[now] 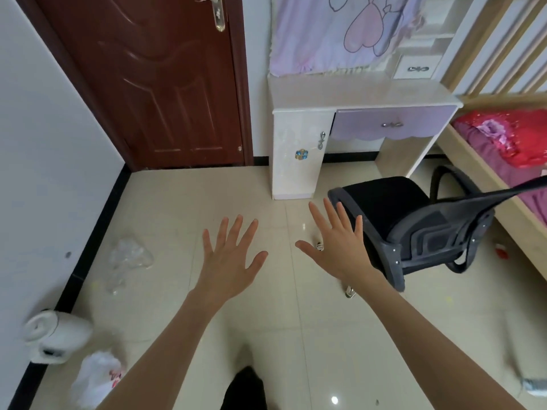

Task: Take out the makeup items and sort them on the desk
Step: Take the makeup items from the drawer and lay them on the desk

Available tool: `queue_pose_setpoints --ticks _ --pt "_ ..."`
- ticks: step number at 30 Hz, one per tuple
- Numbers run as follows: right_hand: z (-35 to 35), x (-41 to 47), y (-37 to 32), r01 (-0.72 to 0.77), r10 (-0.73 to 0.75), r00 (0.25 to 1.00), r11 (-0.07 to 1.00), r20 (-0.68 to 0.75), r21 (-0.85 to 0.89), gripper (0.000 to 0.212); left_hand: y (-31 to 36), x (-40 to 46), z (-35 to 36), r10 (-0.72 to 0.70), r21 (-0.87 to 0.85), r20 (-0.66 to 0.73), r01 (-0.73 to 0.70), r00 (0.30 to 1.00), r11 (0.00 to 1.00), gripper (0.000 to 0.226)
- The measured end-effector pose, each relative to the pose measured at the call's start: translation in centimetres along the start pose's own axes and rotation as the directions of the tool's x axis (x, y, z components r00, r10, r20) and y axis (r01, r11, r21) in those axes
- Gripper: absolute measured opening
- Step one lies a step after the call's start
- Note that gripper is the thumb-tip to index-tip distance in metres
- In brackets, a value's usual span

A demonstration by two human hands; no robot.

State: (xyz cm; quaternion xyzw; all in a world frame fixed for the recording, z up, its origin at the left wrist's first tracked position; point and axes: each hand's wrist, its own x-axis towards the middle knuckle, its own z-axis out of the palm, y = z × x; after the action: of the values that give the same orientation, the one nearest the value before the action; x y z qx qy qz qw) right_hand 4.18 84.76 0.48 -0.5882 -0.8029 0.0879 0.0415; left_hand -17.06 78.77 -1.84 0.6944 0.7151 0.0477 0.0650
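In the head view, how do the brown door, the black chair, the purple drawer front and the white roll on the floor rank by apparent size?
Largest to smallest, as they look:
1. brown door
2. black chair
3. purple drawer front
4. white roll

The roll lies nearer the camera than the drawer, so their real sizes may compare differently.

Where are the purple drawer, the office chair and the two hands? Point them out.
purple drawer point(393, 123), head view, drawer front by the handle.
office chair point(384, 199), head view, black seat cushion.
left hand point(229, 258), head view, back of hand.
right hand point(340, 247), head view, back of hand.

Home bedroom: bed point(509, 149), dressing desk point(355, 93), door point(154, 84).
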Motion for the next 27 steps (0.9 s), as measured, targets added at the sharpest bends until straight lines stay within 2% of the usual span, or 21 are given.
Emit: queue_pose_setpoints --ticks 7,13,20,27 --pt "0.5 14.9 2.4 -0.055 0.055 0.998 0.998 -0.025 -0.007 0.080 -2.2 16.6 1.1 0.077 0.012 0.029 -0.077 0.997 0.997 0.066" --pt "-0.3 27.5 4.2 -0.122 0.123 0.992 0.992 -0.041 0.025 0.081 -3.9 32.4 -0.6 0.158 -0.015 0.033 -0.157 0.987 0.987 0.065" --pt "-1.5 39.1 10.1 -0.227 0.228 0.973 0.974 -0.042 0.026 0.080 -1.9 45.4 0.1 0.260 -0.026 0.078 -0.259 0.962 0.966 0.065" --pt "-0.7 51.5 17.8 -0.277 0.278 0.960 0.960 -0.019 0.028 0.080 1.3 59.4 2.6 0.271 -0.043 0.143 -0.268 0.952 0.963 0.066"
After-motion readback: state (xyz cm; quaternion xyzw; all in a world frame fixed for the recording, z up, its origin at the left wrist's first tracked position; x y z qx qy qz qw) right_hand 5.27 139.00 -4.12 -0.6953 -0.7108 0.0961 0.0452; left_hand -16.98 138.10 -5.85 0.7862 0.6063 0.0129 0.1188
